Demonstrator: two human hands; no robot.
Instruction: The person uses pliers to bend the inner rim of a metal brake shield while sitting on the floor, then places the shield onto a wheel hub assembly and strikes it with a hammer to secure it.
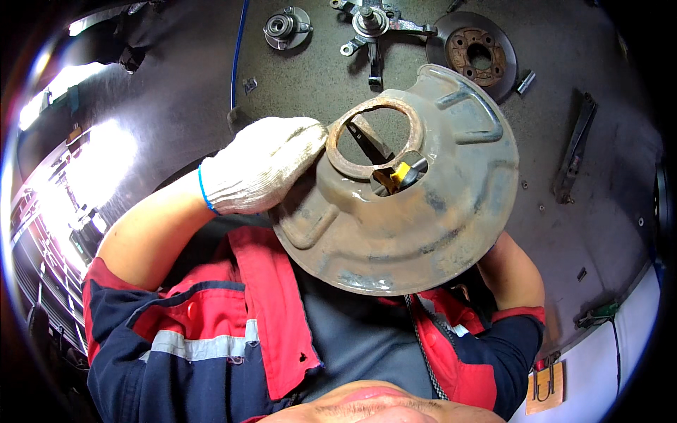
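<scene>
A large brake dust shield [444, 204], brownish grey and rust-stained, is tilted in front of my chest. My left hand [264, 162], in a white knit glove with a blue cuff edge, is closed on its left side, beside the rusty ring around the round opening. Behind the shield goes my right forearm [513, 271]; the right hand itself is hidden by the metal. Through the lower cutout shows a yellow and black object [403, 174], too covered to name. A dark narrow strip [367, 141] is visible through the round opening.
On the grey work surface beyond lie a wheel hub [283, 28], a steering knuckle [371, 22], a brake disc [451, 49] and a metal socket [526, 82]. A long dark metal bar [576, 148] lies at right. A blue cord [240, 56] runs at left.
</scene>
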